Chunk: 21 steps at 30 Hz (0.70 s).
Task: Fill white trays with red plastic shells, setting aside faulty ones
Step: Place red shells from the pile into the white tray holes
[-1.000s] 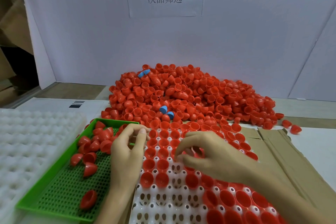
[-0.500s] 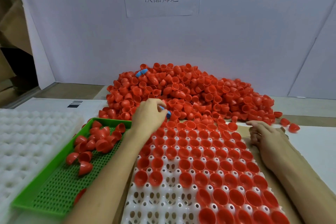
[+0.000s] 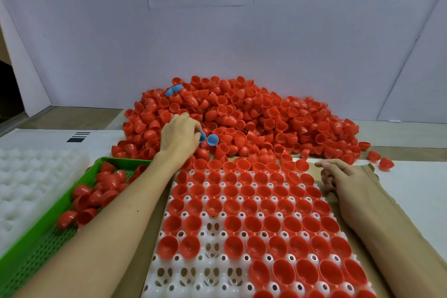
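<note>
A big heap of red shells (image 3: 254, 118) lies at the back of the table. In front of it a white tray (image 3: 212, 271) is mostly filled with red shells, with several empty cups at its near left. My left hand (image 3: 177, 138) reaches into the heap's front left and pinches a blue shell (image 3: 202, 136); a second blue shell (image 3: 212, 140) lies just right of it. My right hand (image 3: 343, 175) rests on the cardboard at the tray's far right corner, fingers loosely curled, holding nothing.
A green perforated tray (image 3: 46, 232) at the left holds several red shells. A stack of empty white trays (image 3: 29, 176) stands at the far left. Another blue piece (image 3: 173, 90) sits atop the heap. Cardboard (image 3: 362, 232) lies under the tray. A white wall stands behind.
Both hands left the tray's far left cups. My left hand went forward into the heap and took hold of a blue shell; my right hand moved out to the tray's right corner.
</note>
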### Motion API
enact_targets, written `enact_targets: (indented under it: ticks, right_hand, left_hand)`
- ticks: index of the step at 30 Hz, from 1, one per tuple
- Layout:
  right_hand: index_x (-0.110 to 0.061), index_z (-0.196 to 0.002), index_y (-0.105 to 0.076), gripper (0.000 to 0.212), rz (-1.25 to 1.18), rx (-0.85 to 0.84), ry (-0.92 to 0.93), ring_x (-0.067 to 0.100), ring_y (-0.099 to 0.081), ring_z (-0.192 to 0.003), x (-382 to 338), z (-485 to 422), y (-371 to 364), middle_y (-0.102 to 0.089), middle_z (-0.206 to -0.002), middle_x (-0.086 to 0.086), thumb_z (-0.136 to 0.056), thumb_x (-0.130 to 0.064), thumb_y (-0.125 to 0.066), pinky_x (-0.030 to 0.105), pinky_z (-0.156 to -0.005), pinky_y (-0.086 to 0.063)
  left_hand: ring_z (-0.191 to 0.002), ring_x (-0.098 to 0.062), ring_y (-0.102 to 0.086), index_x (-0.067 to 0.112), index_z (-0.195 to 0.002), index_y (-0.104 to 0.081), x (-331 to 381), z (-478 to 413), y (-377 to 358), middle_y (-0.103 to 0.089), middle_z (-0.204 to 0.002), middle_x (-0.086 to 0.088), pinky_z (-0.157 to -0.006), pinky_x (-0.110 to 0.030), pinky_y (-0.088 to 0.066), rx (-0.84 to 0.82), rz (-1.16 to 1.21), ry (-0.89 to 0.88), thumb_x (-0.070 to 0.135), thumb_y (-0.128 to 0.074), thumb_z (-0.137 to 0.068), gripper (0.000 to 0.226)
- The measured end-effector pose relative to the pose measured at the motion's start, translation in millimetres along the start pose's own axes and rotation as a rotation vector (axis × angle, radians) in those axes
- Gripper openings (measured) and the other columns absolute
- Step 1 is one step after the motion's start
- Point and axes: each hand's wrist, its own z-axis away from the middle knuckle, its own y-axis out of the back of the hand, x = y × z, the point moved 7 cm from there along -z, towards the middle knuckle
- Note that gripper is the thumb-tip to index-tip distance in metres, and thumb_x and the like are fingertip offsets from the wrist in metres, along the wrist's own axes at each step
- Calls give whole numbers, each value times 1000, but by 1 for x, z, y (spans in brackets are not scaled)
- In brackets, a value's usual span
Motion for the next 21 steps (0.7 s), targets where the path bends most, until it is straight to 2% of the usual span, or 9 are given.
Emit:
enact_targets:
  ticks: [3,5,7,10,14,17,21]
  right_hand:
    - [10,-103,-69,23,0,0,1,15,-42,-55,-1,1,1,-51,-71,16,-101,-4,-50,7,-40,-33]
    - [9,-102,-70,23,33,13,22,13,-43,-55,-3,3,3,-54,-78,22,-101,-3,-50,5,-39,-32]
    - [8,-103,-70,23,46,19,22,16,-46,-57,-4,4,2,-57,-83,29,-101,-4,-51,5,-40,-34]
    - [2,-101,-71,22,30,6,-4,19,-53,-62,0,2,0,-56,-77,21,-101,-7,-52,10,-42,-39]
    - [-2,-98,-72,20,11,6,-18,20,-50,-58,7,0,1,-54,-70,15,-100,-9,-53,21,-45,-42]
    - [-2,-99,-72,20,-12,5,-32,25,-49,-60,12,-3,1,-50,-62,9,-100,-9,-54,28,-49,-40]
    - [-6,-97,-73,20,-18,-2,-15,33,-55,-68,14,-4,0,-54,-69,16,-101,-11,-54,30,-50,-42]
  left_hand:
    - [-82,-16,-65,20,-89,-77,-1,2,8,-71,-86,3,-56,-25,-43,16,230,93,11,-70,-88,12]
    - [-77,-13,-67,18,-86,-77,5,5,15,-72,-81,3,-62,-26,-52,2,437,154,6,-71,-86,13]
    - [-71,-9,-69,15,-86,-76,16,13,25,-73,-81,0,-62,-19,-53,-4,626,192,3,-71,-86,13]
    - [-56,-10,-69,14,-89,-72,36,33,47,-75,-74,-1,-58,-18,-53,-48,952,189,-1,-68,-89,16]
    - [-66,-10,-69,19,-92,-73,53,77,78,-74,-78,-1,-65,-19,-56,-83,1215,80,5,-68,-92,15]
    - [-79,-7,-69,21,-95,-76,52,107,87,-73,-82,4,-71,-19,-54,-167,1259,22,13,-67,-87,14]
    - [-82,-12,-70,20,-93,-78,46,131,80,-74,-85,-1,-76,-23,-55,-322,1273,22,13,-62,-86,19]
